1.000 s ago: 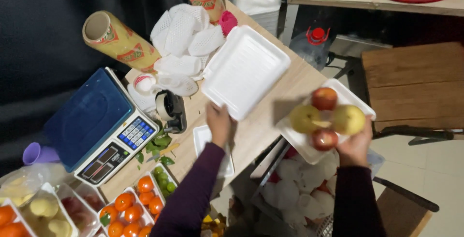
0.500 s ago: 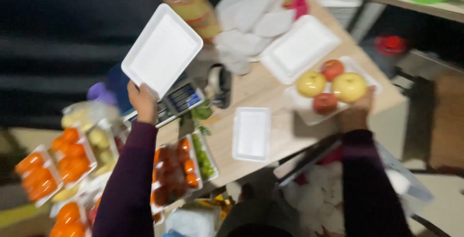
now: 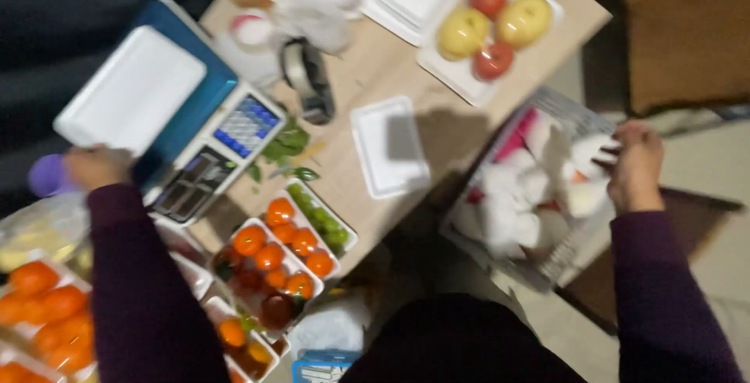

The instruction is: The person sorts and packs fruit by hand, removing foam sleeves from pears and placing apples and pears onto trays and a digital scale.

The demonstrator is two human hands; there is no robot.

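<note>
one head cam, looks steeply down at table (image 3: 375, 94) w/ fruit trays, mid range, blurred.

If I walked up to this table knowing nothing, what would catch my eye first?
Probably the fruit: a white tray of red and yellow apples at the far table edge, and packs of orange fruit at the near edge. Then the blue scale on the left, an empty white tray lying on it by the left hand. The right hand reaches into a crate of white wrappers beside the table.
</note>
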